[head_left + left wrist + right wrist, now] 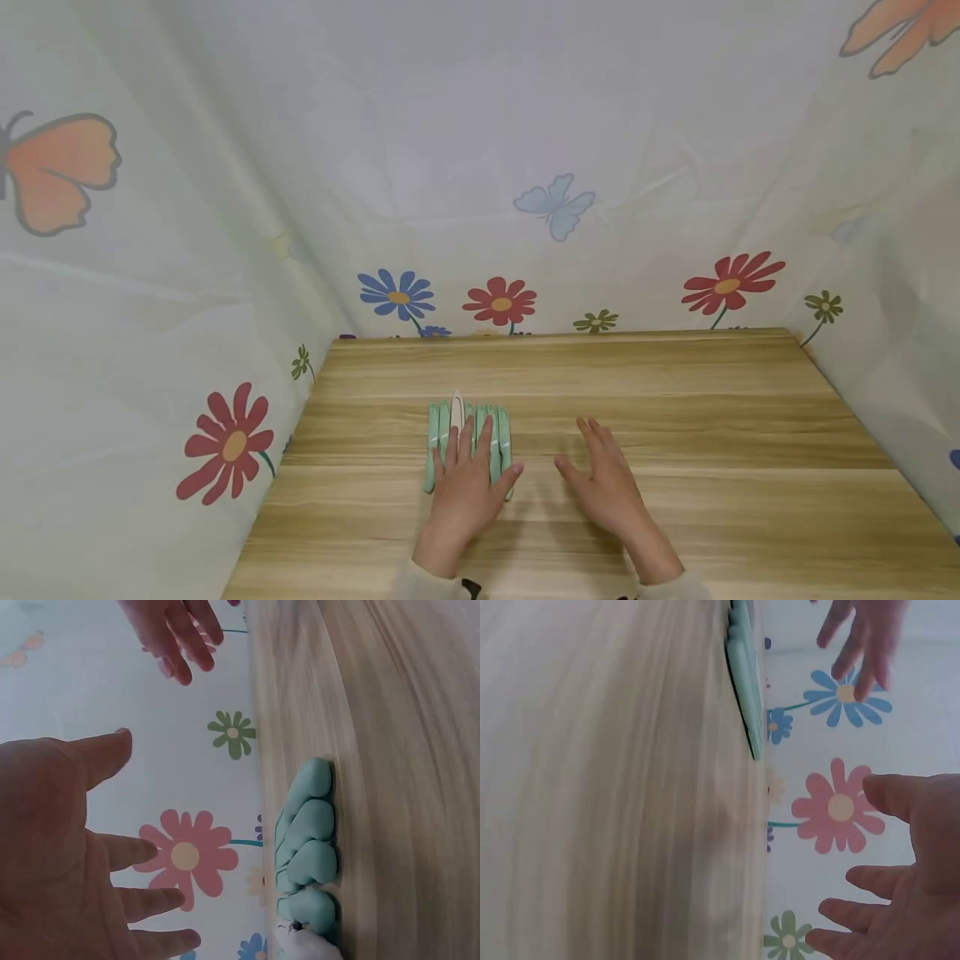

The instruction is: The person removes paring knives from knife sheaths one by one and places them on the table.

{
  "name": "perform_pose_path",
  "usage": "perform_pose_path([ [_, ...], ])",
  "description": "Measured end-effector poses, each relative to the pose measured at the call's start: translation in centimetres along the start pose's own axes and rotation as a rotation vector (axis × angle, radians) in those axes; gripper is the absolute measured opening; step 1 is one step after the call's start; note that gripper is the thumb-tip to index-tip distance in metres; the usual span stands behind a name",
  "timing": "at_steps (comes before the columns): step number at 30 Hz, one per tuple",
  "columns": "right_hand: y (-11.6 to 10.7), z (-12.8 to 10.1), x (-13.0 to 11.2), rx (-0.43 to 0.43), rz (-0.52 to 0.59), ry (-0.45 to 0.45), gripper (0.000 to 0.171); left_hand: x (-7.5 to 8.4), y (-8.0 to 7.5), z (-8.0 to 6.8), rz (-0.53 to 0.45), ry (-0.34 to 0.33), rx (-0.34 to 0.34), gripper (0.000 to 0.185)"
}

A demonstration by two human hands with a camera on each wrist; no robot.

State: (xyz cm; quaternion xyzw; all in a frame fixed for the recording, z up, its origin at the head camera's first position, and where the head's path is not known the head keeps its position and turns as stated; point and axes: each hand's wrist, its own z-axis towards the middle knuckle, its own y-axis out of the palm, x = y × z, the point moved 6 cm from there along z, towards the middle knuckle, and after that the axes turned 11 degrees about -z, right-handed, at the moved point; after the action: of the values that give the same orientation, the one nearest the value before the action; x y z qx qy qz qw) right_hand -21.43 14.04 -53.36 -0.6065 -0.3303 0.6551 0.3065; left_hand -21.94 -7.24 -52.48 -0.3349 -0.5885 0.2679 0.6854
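A wooden table (675, 400) stands against a pale curtain (450, 125), seemingly fabric, printed with flowers (500, 302) and butterflies (557, 204).

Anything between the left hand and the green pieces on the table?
Nothing visible. The left hand hovers open right over the row of green pieces; the left wrist view shows clear air between palm and pieces. The right hand is off to the side.

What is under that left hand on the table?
A row of green clips with one white one lies on the table below the left hand, which hovers over them with fingers spread. Their near ends are hidden by it.
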Motion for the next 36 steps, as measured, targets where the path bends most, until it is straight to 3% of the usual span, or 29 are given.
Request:
perform_pose_path([
  [7,1.0,-0.4,-1.2,-0.047,0.22,0.031,0.065,0.2,-0.1,-0.5,-0.349,0.014,-0.068,0.077],
  [13,2.3,-0.5,-2.0,-0.097,0.447,0.107,0.059,-0.5,0.5,-0.4,-0.597,-0.066,-0.124,0.069],
  [17,3.2,-0.3,-2.6,-0.114,0.533,0.114,0.055,-0.9,0.9,-0.2,-0.736,-0.108,-0.156,0.068],
  [26,5.1,-0.9,-4.2,-0.222,0.678,0.079,0.053,-1.7,1.9,-0.3,-0.831,-0.193,-0.174,0.074],
  [36,6.0,-1.3,-4.8,-0.259,0.637,0.082,0.056,-1.9,2.6,-0.5,-0.841,-0.224,-0.193,0.088],
])
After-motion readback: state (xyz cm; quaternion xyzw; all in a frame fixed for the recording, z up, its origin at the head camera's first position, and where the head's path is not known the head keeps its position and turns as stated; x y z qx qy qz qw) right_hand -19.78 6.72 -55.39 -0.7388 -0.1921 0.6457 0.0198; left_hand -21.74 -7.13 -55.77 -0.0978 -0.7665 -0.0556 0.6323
